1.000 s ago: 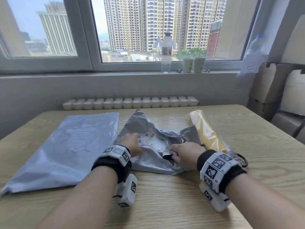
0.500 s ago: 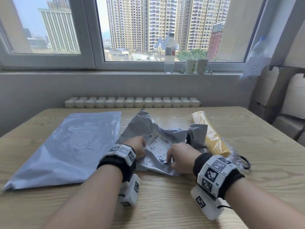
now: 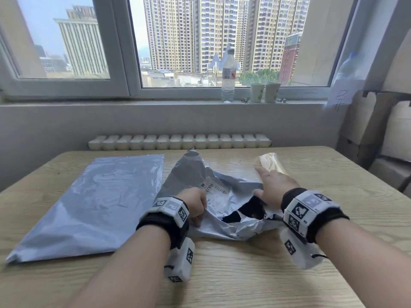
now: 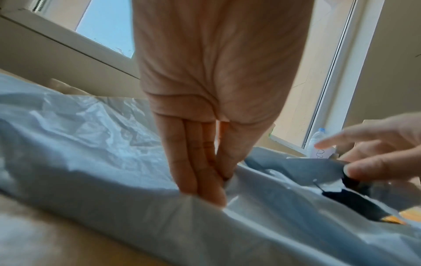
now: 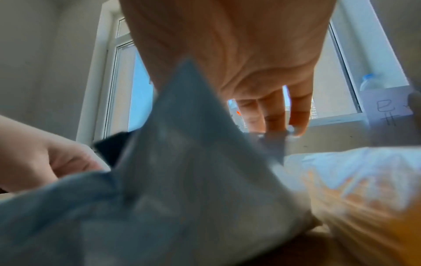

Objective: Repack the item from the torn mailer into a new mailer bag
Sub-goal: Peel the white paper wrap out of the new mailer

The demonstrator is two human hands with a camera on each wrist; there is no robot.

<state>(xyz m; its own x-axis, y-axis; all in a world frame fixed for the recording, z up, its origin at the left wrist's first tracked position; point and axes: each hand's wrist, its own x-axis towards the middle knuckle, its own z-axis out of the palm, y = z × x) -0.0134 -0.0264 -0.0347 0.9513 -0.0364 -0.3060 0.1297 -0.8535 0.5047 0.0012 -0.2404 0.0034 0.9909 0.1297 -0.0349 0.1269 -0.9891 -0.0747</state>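
The crumpled grey torn mailer [image 3: 193, 174] lies mid-table with its label up and a black-lined tear facing me. My left hand [image 3: 196, 210] pinches its left edge between thumb and fingers [image 4: 205, 185]. My right hand [image 3: 264, 178] reaches forward over the mailer's right flap with straight fingers [image 5: 298, 115], its thumb against the flap. The yellow item [image 3: 270, 162] in clear wrap lies just right of the mailer. Its near end is hidden behind my right hand and wrist. The new grey mailer [image 3: 95, 203] lies flat to the left.
The wooden table [image 3: 222, 274] has bare surface in front of me and to the right. A water bottle [image 3: 228, 78] and two paper cups [image 3: 264, 92] stand on the window sill. Cardboard boxes [image 3: 389, 130] are stacked at the right.
My right hand has let go of the mailer's near torn edge, straightened its fingers and moved forward toward the yellow item. The tear now gapes wider. My left hand keeps its pinch.
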